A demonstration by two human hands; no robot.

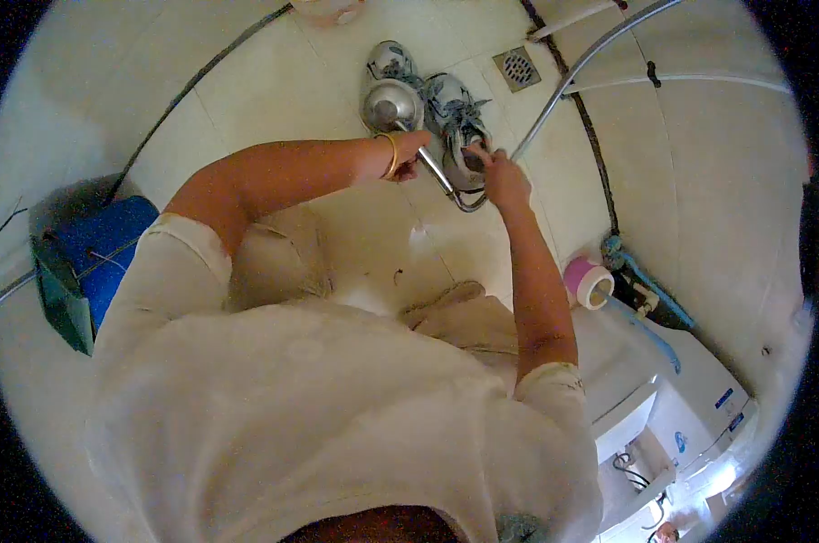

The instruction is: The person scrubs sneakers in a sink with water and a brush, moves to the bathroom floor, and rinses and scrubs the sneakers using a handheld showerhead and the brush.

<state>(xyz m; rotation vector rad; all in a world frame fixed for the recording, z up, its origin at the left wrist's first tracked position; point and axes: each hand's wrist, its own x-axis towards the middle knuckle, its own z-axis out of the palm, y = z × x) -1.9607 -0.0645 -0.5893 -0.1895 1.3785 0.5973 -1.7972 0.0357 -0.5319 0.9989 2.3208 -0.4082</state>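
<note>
My left hand [406, 156], with a bangle at the wrist, is closed round the handle of a hand shower [435, 172]. Its round head [392, 105] lies over the left shoe [390, 61], covering part of it. Beside it on the tiles stands the right shoe [449, 92], dark and shiny, apparently wet, with loose laces. My right hand [507, 181] grips this shoe at its opening, fingers bent over the edge. A metal shower hose [590, 56] loops from the handle, passes by my right hand and runs up to the upper right.
A square floor drain [517, 70] lies beyond the shoes. On the left is a blue and green container [106, 249]. A pink and white tub [590, 282], a blue pipe [658, 290] and a white appliance [690, 425] stand to the right.
</note>
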